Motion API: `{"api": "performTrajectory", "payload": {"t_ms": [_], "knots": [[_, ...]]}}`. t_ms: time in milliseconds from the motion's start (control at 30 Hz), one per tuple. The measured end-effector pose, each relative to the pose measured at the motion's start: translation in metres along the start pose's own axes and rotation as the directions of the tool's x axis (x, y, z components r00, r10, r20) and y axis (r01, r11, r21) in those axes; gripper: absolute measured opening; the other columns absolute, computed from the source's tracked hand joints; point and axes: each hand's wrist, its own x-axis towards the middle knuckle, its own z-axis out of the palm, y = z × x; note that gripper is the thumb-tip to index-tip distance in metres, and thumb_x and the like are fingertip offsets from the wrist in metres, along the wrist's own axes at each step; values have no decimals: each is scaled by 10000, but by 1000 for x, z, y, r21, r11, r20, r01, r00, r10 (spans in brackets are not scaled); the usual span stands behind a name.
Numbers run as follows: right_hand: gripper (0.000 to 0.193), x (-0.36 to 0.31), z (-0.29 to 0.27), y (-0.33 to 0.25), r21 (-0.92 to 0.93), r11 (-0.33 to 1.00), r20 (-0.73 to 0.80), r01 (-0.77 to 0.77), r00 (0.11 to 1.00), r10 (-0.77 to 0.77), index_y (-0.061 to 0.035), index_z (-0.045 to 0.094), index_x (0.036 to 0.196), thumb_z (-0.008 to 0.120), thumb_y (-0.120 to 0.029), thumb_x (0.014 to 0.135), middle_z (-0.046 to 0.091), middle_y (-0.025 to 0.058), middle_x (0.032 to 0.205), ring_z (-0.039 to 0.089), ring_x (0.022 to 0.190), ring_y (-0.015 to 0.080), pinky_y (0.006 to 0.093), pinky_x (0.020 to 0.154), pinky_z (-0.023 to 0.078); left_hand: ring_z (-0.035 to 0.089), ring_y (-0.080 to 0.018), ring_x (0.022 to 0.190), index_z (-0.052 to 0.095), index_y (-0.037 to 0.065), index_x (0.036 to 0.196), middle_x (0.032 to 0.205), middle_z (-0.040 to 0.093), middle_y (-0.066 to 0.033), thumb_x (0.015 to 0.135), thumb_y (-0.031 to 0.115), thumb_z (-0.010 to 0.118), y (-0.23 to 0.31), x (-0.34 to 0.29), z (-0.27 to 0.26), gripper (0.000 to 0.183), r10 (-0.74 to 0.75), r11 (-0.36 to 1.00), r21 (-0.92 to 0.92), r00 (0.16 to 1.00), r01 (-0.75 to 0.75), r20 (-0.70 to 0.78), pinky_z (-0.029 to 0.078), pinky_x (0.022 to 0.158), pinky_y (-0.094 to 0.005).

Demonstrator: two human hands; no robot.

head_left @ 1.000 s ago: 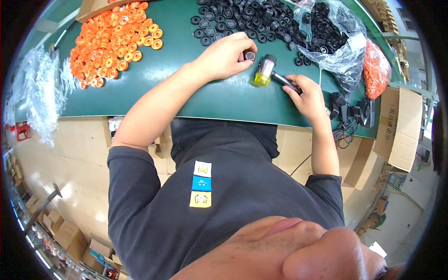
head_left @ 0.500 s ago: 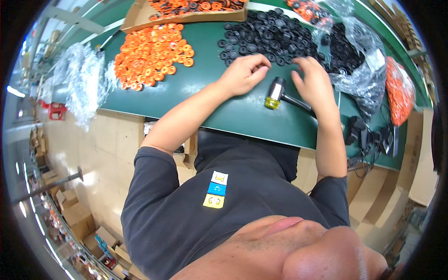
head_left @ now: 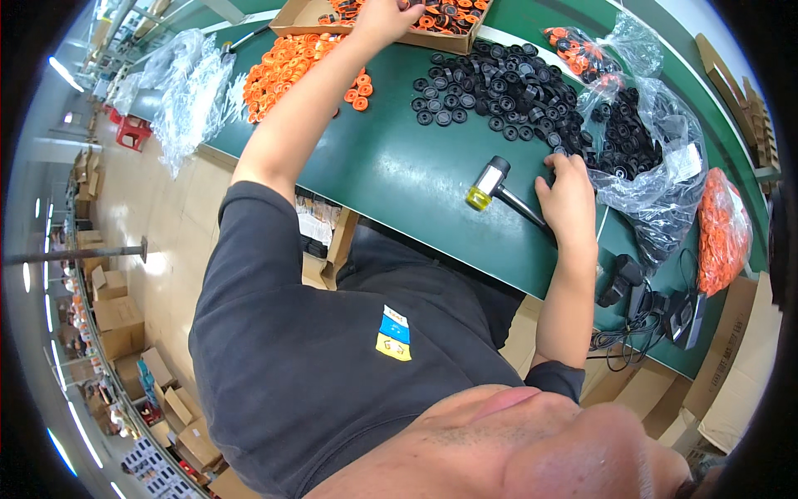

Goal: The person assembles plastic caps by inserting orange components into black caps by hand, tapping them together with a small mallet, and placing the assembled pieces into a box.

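My left hand (head_left: 385, 21) reaches over the cardboard box (head_left: 449, 41) of mixed orange and black round parts. Its fingertips are partly cut off by the top edge of the picture, so what they hold, if anything, cannot be made out. At the near edge of a pile of black round plastic caps (head_left: 499, 91), my right hand (head_left: 569, 200) has its fingertips touching the caps, with thumb and index finger apart. A mallet (head_left: 497, 179) with a yellow face and dark handle lies just left of the right hand. Orange round caps (head_left: 287, 66) are heaped below my left forearm.
Clear plastic bags hold black caps (head_left: 628, 137), orange parts (head_left: 725, 229) and mixed parts (head_left: 578, 50) on the right. Crumpled plastic film (head_left: 191, 91) hangs over the table's left end. A black device with cables (head_left: 623, 283) lies at the right edge of the green table (head_left: 374, 166).
My left hand has moved from the middle of the table up and left to the cardboard box. My right hand stays beside the black caps. The view has turned and shifted.
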Motion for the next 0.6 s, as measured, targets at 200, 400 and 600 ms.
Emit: {"api": "performTrajectory", "payload": {"t_ms": [200,400,600], "knots": [[366,-2,1,-7,-26,1000,-34,12,999,-13,-27,656,1093,766,-183,781,605,195,1068,651,947,383,456,830,545,622,-377,1097,656,45,1212,1187,621,-233,879,436,686,-32,-19,6,514,103,958,267,995,-101,7,510,948,-444],[409,-3,3,-15,-42,999,8,31,999,-31,-19,644,1122,782,-206,785,585,205,1084,651,961,392,457,832,548,573,-437,1195,483,173,1466,1334,534,-300,876,537,666,-3,-9,19,716,-58,962,272,983,9,175,485,1021,-450],[463,-3,5,-11,-22,999,-8,26,1000,-27,-20,644,1167,793,-216,775,588,198,1101,648,980,389,454,850,544,260,-479,1457,346,229,1557,1574,276,-298,909,612,568,6,12,53,785,-25,863,497,975,-91,221,285,1154,-593]]}}
